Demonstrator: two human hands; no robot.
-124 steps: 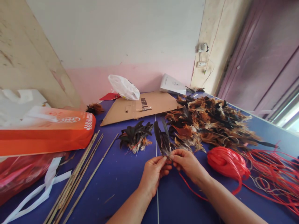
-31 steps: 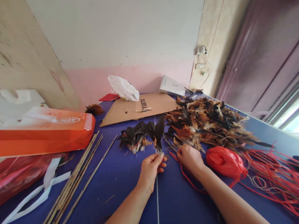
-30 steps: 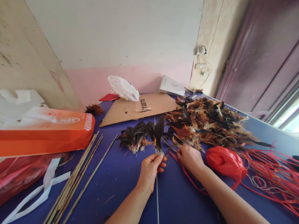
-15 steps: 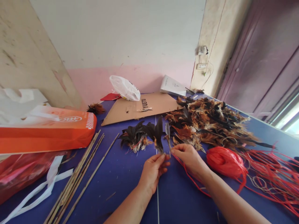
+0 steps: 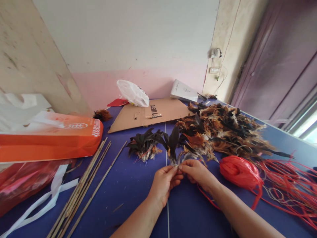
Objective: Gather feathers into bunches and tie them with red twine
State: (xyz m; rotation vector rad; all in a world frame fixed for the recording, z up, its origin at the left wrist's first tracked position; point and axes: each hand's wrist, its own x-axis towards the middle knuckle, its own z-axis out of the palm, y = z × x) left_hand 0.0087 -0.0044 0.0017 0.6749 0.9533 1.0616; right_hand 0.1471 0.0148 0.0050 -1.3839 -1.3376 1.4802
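Observation:
My left hand (image 5: 164, 181) is closed, thumb and fingers pinching the quill ends of a small bunch of black feathers (image 5: 172, 145) that stands upright. Against those quills, my right hand (image 5: 196, 170) pinches too, its fingertips meeting the left ones. A greyish feather (image 5: 186, 155) shows just above the right fingers; its quill is hidden by them. Behind my hands, a tied-looking cluster of black feathers (image 5: 142, 143) lies on the blue table (image 5: 133, 188). To the right spreads a large heap of brown and black feathers (image 5: 223, 129).
Red plastic twine (image 5: 240, 172) lies by my right forearm, with loose red strands (image 5: 292, 188) beyond. Thin sticks (image 5: 81, 185) and an orange bag (image 5: 49, 142) are at the left. Flat cardboard (image 5: 148, 115), a white plastic bag (image 5: 132, 92) and a grey box (image 5: 183, 90) are at the back.
My right hand has moved left to the base of the bunch, bringing the grey feather with it. That feather stood upright before and is now tilted and partly hidden.

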